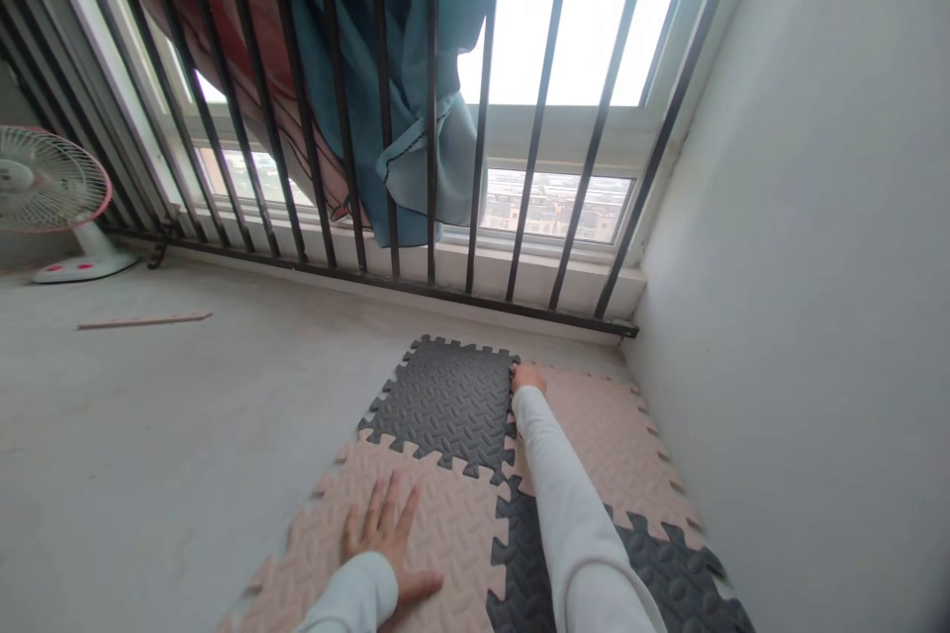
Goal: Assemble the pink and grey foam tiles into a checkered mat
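Note:
Interlocking foam mat tiles lie on the concrete floor by the wall. My left hand (387, 536) rests flat with fingers spread on a near pink tile (452, 554). My right hand (526, 377), arm stretched out in a white sleeve, presses at the far seam between a dark grey tile (445, 406) and a pink tile (609, 425); its fingers look curled at the tile edge. Another dark grey tile (668, 569) lies near right.
Black metal railing bars (430, 168) stand before a window, with blue and red cloth (386, 69) hanging behind them. A white wall (816, 267) is close on the right. A small fan (51, 198) and a thin wooden stick (144, 320) sit at left on the floor.

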Tool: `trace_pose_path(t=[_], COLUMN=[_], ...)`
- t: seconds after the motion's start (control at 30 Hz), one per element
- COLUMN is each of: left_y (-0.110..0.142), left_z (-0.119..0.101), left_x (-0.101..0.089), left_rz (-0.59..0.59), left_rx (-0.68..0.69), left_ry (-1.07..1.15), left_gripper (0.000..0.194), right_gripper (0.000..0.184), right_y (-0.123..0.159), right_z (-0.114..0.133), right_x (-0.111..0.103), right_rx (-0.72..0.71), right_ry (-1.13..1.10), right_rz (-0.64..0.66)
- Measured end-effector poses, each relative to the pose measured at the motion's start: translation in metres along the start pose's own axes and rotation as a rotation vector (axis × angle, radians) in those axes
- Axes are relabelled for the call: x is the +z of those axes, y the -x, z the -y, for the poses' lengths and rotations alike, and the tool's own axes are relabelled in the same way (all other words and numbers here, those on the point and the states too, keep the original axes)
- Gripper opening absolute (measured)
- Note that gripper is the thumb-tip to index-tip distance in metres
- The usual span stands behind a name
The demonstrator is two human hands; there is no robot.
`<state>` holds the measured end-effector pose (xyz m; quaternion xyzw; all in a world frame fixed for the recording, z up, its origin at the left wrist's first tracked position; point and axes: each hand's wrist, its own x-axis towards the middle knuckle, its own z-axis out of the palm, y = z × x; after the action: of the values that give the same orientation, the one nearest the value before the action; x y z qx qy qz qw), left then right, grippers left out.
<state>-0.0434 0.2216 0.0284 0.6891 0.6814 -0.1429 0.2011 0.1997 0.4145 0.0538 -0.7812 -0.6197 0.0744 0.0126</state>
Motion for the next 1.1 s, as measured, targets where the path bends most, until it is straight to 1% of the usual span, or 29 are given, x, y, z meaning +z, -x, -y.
trace_pose_path(t=[0.17, 0.3, 0.37, 0.47, 0.57, 0.67, 0.73, 0.83, 0.9, 0.97, 1.1], left_y=[-0.004, -0.005, -0.006, -0.007, -0.009, -0.009, -0.008, -0.005, -0.003, -0.001, 0.0], left_z=[0.003, 0.004, 0.004, 0.005, 0.006, 0.006, 0.005, 0.003, 0.002, 0.001, 0.0], left_x=[0.004, 0.006, 0.007, 0.009, 0.011, 0.01, 0.009, 0.005, 0.002, 0.001, -0.002], left_rz=[-0.024, -0.015, -0.018, -0.035, -0.033, -0.032, -0.029, -0.009, 0.006, 0.016, 0.026], left_rx=[0.019, 0.017, 0.013, 0.01, 0.011, 0.014, 0.008, 0.001, -0.004, -0.01, -0.016], left_ry=[0.016, 0.009, 0.001, 0.0, -0.004, -0.007, -0.009, -0.016, -0.021, -0.022, -0.011], left_gripper=[0.1, 0.1, 0.099, 0.098, 0.099, 0.099, 0.1, 0.1, 0.101, 0.101, 0.101], right_gripper=[0.033, 0.034, 0.039, 0.054, 0.06, 0.062, 0.066, 0.073, 0.071, 0.066, 0.057], right_y=[-0.003, -0.001, 0.002, 0.007, 0.004, -0.005, -0.012, -0.02, -0.024, -0.028, -0.035], right_z=[-0.003, -0.005, -0.005, -0.006, -0.007, -0.007, -0.004, 0.003, 0.009, 0.013, 0.009], right_x=[-0.002, 0.009, 0.017, 0.025, 0.023, 0.017, 0.015, 0.016, 0.017, 0.018, 0.011], right_rx=[-0.027, -0.038, -0.044, -0.065, -0.067, -0.025, 0.006, 0.012, 0.004, 0.0, -0.01], right_ry=[0.031, 0.039, 0.033, 0.019, 0.004, -0.051, -0.089, -0.124, -0.13, -0.129, -0.142], right_rz=[-0.029, -0.026, -0.029, 0.001, 0.064, 0.08, 0.1, 0.135, 0.146, 0.143, 0.101])
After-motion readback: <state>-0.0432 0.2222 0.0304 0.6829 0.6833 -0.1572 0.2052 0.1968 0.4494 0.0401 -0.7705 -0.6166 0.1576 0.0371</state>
